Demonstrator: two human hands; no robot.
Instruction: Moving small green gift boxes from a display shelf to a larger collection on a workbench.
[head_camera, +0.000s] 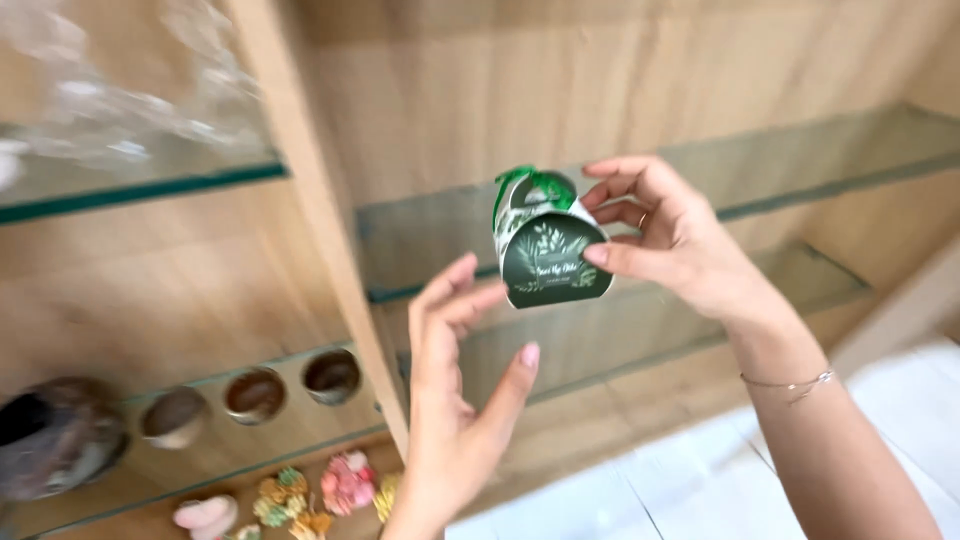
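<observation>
My right hand pinches a small green and white gift box with a leaf pattern and a curved handle top. It holds the box up in front of a glass shelf inside a wooden cabinet. My left hand is just below and to the left of the box, fingers spread, not touching it. A thin bracelet circles my right wrist.
A wooden upright splits the cabinet. On the left, a glass shelf carries three small brown cups and a dark round pot. Below them lie colourful flower-shaped ornaments. Clear glassware sits top left. A white surface lies bottom right.
</observation>
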